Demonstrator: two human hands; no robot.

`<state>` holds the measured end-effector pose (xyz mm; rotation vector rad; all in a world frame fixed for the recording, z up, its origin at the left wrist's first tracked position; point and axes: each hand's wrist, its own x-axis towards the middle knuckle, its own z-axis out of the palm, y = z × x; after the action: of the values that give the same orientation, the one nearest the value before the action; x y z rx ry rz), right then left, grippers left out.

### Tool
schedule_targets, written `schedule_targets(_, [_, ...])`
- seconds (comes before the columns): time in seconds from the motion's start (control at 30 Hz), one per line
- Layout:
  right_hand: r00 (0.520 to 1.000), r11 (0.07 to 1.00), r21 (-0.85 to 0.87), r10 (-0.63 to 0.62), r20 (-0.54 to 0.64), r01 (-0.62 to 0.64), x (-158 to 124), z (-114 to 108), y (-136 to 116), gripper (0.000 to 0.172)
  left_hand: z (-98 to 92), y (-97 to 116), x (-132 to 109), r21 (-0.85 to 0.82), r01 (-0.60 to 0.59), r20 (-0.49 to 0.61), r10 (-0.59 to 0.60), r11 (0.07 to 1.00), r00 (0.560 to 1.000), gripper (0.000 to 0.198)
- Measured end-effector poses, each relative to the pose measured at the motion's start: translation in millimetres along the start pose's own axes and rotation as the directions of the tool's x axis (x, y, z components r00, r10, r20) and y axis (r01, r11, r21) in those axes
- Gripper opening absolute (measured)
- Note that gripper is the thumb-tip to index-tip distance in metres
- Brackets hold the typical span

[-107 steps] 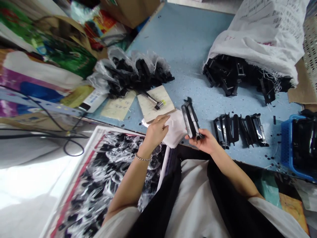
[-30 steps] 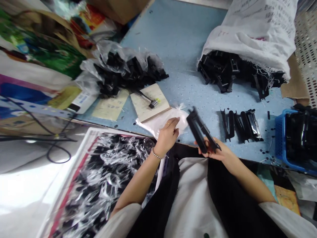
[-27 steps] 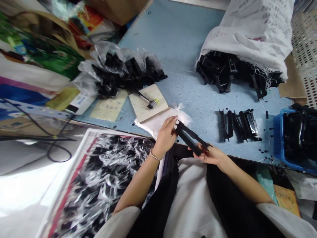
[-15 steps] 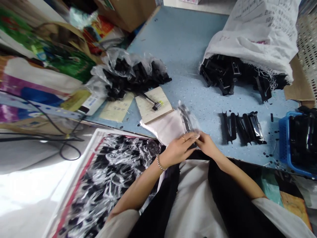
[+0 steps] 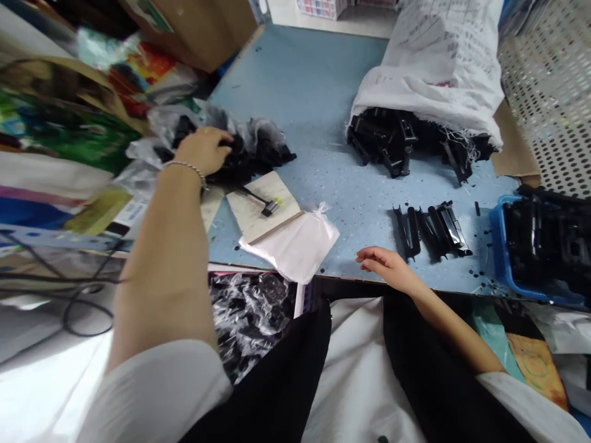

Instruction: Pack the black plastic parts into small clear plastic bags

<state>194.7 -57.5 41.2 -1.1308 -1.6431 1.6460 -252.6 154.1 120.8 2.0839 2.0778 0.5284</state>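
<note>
My left hand (image 5: pixel 203 151) is stretched out to the far left, its fingers curled over a clear bag of black plastic parts (image 5: pixel 236 147) at the row of similar bags. Its fingertips are partly hidden among the bags. My right hand (image 5: pixel 383 264) hovers at the table's front edge with its fingers loosely extended and nothing in them. Left of it lies a stack of thin white plastic bags (image 5: pixel 300 246), partly under a wooden block (image 5: pixel 265 206). A small black and metal tool (image 5: pixel 268 208) rests on the block. Several loose black plastic parts (image 5: pixel 429 231) lie in a row to the right.
A white woven sack (image 5: pixel 429 67) spills black parts (image 5: pixel 383 138) at the back right. Nearer stands a blue basket (image 5: pixel 501 246) of black parts. Below the table edge is a container of bagged parts (image 5: pixel 249 320). Cables (image 5: pixel 69 280) hang at the left.
My left hand has moved from the table's front edge to the bagged parts at the far left, and the bag held there is gone from the front. My right hand has let go.
</note>
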Motion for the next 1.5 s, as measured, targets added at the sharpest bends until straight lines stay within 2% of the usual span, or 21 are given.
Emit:
schedule_targets(0.1, [0.989, 0.917, -0.387, -0.130, -0.067, 0.095, -7.8, -38.6, -9.0, 0.026, -1.3, -2.1, -9.2, 0.081, 0.032, 0.066, -0.037, 0.996, 0.997, 0.077])
schedule_targets(0.17, [0.970, 0.719, -0.691, -0.211, -0.116, 0.074, -9.2, -68.2, -17.7, 0.031, 1.3, 10.9, -31.7, 0.104, -0.001, 0.033, -0.003, 0.995, 0.999, 0.063])
schedule_targets(0.23, [0.958, 0.441, -0.898, -0.263, -0.111, 0.017, -5.6, -94.6, -25.2, 0.041, 13.8, 37.9, -72.1, 0.084, -0.111, -0.021, 0.113, 0.990, 0.993, 0.038])
schedule_targets(0.27, [0.960, 0.301, -0.953, -0.271, -0.066, 0.020, -1.5, -105.4, -27.8, 0.047, 24.8, 56.1, -98.1, 0.072, -0.177, -0.014, 0.179, 0.981, 0.984, 0.030])
schedule_targets(0.33, [0.963, 0.081, -0.989, -0.252, 0.099, 0.123, 10.9, -121.4, -29.9, 0.054, 54.8, 96.5, -154.8, 0.081, -0.241, 0.141, 0.228, 0.967, 0.963, 0.033])
schedule_targets(0.4, [0.941, -0.041, -0.963, -0.205, 0.271, 0.268, 26.2, -130.6, -29.0, 0.050, 87.6, 131.3, -204.9, 0.099, -0.223, 0.235, 0.195, 0.970, 0.952, 0.031])
schedule_targets(0.47, [0.912, -0.081, -0.925, -0.155, 0.379, 0.371, 39.6, -134.6, -27.3, 0.040, 112.9, 149.2, -235.4, 0.063, -0.158, 0.205, 0.142, 0.985, 0.968, 0.020])
schedule_targets(0.6, [0.893, -0.049, -0.901, -0.122, 0.433, 0.431, 49.4, -135.2, -26.6, 0.036, 124.7, 132.0, -235.4, -0.223, 0.124, 0.123, -0.099, 0.967, 0.988, 0.017])
schedule_targets(0.7, [0.921, 0.096, -0.918, -0.112, 0.373, 0.384, 44.2, -131.6, -27.0, 0.027, 113.1, 106.1, -218.0, -0.529, 0.389, 0.265, -0.289, 0.754, 0.920, 0.026])
schedule_targets(0.73, [0.936, 0.202, -0.915, -0.105, 0.335, 0.350, 41.5, -128.3, -26.5, 0.020, 109.3, 100.4, -214.3, -0.595, 0.463, 0.345, -0.311, 0.657, 0.885, 0.029])
schedule_targets(0.8, [0.969, 0.516, -0.824, -0.060, 0.238, 0.234, 35.4, -115.5, -24.1, 0.017, 104.4, 95.1, -210.7, -0.665, 0.553, 0.456, -0.312, 0.502, 0.833, 0.032])
schedule_targets(0.87, [0.982, 0.856, -0.514, 0.055, 0.179, 0.046, 29.3, -92.2, -20.4, 0.028, 104.0, 96.3, -210.4, -0.705, 0.551, 0.450, -0.319, 0.446, 0.834, 0.036])
schedule_targets(0.9, [0.973, 0.956, -0.286, 0.122, 0.196, -0.062, 26.6, -76.9, -18.3, 0.035, 105.0, 98.3, -210.7, -0.718, 0.532, 0.421, -0.328, 0.449, 0.846, 0.038])
schedule_targets(0.93, [0.954, 0.984, -0.051, 0.177, 0.243, -0.170, 24.2, -60.0, -16.2, 0.040, 106.2, 100.5, -211.0, -0.722, 0.515, 0.393, -0.339, 0.462, 0.855, 0.040])
schedule_targets(1.0, [0.902, 0.892, 0.299, 0.218, 0.372, -0.339, 21.1, -25.0, -12.2, 0.049, 108.1, 103.9, -211.0, -0.707, 0.512, 0.381, -0.347, 0.488, 0.857, 0.041])
schedule_targets(1.1, [0.845, 0.726, 0.504, 0.200, 0.496, -0.468, 21.2, 17.3, -5.3, 0.054, 107.4, 103.4, -210.5, -0.692, 0.553, 0.458, -0.310, 0.465, 0.833, 0.036])
schedule_targets(1.2, [0.854, 0.703, 0.517, 0.263, 0.449, -0.488, 23.7, 36.7, 5.7, 0.051, 103.4, 99.0, -212.1, -0.705, 0.564, 0.504, -0.257, 0.430, 0.825, 0.031])
schedule_targets(1.27, [0.878, 0.756, 0.456, 0.341, 0.337, -0.469, 23.6, 38.7, 13.5, 0.051, 100.0, 97.0, -215.6, -0.711, 0.504, 0.410, -0.293, 0.491, 0.864, 0.029])
schedule_targets(1.33, [0.892, 0.811, 0.375, 0.382, 0.242, -0.449, 21.0, 36.1, 17.5, 0.050, 96.4, 96.8, -220.9, -0.666, 0.345, 0.184, -0.303, 0.661, 0.935, 0.020])
schedule_targets(1.4, [0.904, 0.843, 0.331, 0.377, 0.200, -0.424, 17.4, 33.0, 15.4, 0.048, 93.7, 97.7, -226.5, -0.492, 0.119, -0.041, -0.160, 0.862, 0.986, 0.007])
schedule_targets(1.5, [0.928, 0.846, 0.385, 0.316, 0.198, -0.370, 15.5, 34.9, 4.0, 0.048, 94.0, 97.8, -231.2, -0.180, -0.124, -0.097, 0.108, 0.976, 0.989, 0.024])
